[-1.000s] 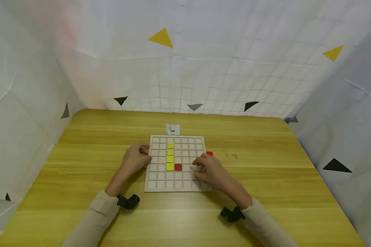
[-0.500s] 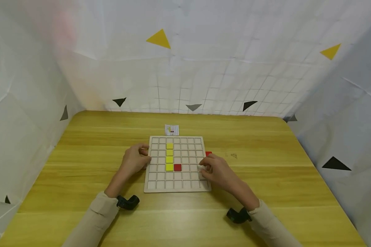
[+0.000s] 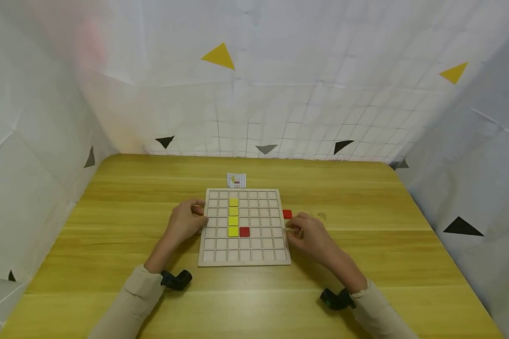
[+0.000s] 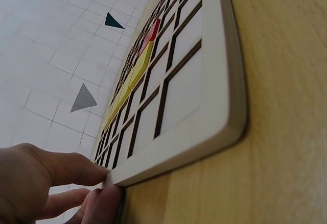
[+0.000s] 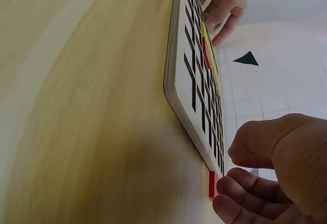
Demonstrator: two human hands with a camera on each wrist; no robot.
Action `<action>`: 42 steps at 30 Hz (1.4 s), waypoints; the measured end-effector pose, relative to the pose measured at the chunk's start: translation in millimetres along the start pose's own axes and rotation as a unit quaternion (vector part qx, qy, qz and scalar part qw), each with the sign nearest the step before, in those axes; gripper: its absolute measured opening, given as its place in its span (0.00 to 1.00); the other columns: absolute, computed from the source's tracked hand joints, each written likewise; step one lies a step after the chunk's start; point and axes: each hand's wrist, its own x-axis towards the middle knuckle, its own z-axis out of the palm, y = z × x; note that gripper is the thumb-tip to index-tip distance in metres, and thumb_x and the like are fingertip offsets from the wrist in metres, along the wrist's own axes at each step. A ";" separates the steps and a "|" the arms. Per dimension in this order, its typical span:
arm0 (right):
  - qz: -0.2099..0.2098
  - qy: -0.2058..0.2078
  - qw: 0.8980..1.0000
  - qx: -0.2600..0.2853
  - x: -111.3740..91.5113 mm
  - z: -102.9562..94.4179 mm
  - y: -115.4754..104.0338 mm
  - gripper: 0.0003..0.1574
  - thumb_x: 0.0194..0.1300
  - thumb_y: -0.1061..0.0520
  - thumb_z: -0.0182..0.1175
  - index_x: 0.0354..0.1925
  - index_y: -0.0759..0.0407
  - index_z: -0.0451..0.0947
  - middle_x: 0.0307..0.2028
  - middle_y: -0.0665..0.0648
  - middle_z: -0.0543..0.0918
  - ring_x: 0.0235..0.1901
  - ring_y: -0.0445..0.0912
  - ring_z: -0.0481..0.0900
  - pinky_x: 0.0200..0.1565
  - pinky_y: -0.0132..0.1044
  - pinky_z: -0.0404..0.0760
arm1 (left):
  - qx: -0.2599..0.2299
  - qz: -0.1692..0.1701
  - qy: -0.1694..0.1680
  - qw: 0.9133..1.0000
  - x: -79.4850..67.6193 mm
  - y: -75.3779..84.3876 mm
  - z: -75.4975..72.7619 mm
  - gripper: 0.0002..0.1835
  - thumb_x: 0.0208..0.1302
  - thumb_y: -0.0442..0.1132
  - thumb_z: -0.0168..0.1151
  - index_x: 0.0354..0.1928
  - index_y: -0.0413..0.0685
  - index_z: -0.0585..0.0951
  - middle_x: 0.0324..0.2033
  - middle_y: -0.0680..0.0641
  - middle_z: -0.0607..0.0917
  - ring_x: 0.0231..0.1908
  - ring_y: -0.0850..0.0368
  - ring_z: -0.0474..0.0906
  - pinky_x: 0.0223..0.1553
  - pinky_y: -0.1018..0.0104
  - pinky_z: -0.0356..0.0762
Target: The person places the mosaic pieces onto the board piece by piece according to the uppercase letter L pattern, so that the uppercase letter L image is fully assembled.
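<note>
A pale wooden grid board [image 3: 263, 243] lies on the table. It bears a column of several yellow square tiles [image 3: 233, 221], and a red tile [image 3: 244, 231] sits to the right of the lowest one. At the board's left edge my left hand [image 3: 184, 218] grips the rim, thumb at the top face and fingers at the side, as the left wrist view shows. My right hand [image 3: 310, 235] is just off the right edge, fingers loosely bent with nothing between them. Another red tile [image 3: 287, 214] lies on the table against that edge, close beyond the right fingertips [image 5: 225, 203].
A small card [image 3: 236, 180] printed with a grid and coloured squares lies behind the board. White sheets [image 3: 280, 108] with triangles surround the wooden table [image 3: 246, 301]. A dark mark [image 3: 321, 215] shows on the tabletop at right.
My right hand has drawn back to the right, from over the board to beside its edge, uncovering the outer red tile. The left hand has stayed at the left rim.
</note>
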 end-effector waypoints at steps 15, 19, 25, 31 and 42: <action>0.030 0.002 0.999 -0.013 -6.3 -6.6 13.5 0.12 0.55 0.69 0.71 0.39 0.62 0.85 0.34 0.52 0.79 0.32 0.45 0.77 0.33 0.37 0.81 | -0.005 -0.008 0.000 1.000 0.0 -2.0 1.5 0.26 0.58 0.30 0.67 0.60 0.41 0.78 0.43 0.40 0.81 0.32 0.53 0.81 0.26 0.64 0.83; 0.033 0.006 0.999 -0.016 -6.6 -7.2 17.4 0.11 0.56 0.68 0.71 0.39 0.62 0.85 0.33 0.52 0.80 0.32 0.44 0.76 0.32 0.37 0.81 | -0.005 -0.007 0.001 1.000 0.6 -2.9 1.9 0.26 0.58 0.30 0.67 0.60 0.42 0.78 0.43 0.40 0.82 0.31 0.53 0.81 0.25 0.64 0.83; 0.043 0.007 0.999 -0.024 -5.9 -9.1 22.7 0.09 0.57 0.66 0.70 0.39 0.62 0.85 0.33 0.51 0.79 0.32 0.44 0.76 0.33 0.36 0.79 | 0.000 -0.002 0.001 1.000 0.9 -3.7 2.3 0.26 0.58 0.30 0.67 0.60 0.41 0.78 0.43 0.40 0.82 0.32 0.52 0.81 0.26 0.63 0.84; 0.042 0.008 0.999 -0.018 -2.7 -10.3 28.1 0.09 0.57 0.66 0.69 0.39 0.63 0.85 0.33 0.53 0.79 0.32 0.46 0.77 0.32 0.36 0.80 | 0.003 0.001 0.000 1.000 1.2 -1.8 1.6 0.25 0.58 0.30 0.67 0.60 0.41 0.78 0.43 0.40 0.82 0.33 0.52 0.82 0.26 0.63 0.84; 0.040 0.009 0.999 -0.007 4.9 -8.7 35.2 0.11 0.57 0.67 0.69 0.41 0.64 0.85 0.34 0.55 0.80 0.32 0.46 0.77 0.32 0.35 0.80 | 0.002 0.005 0.000 1.000 2.3 -2.5 1.6 0.26 0.58 0.30 0.68 0.60 0.41 0.78 0.42 0.40 0.82 0.33 0.52 0.82 0.25 0.63 0.84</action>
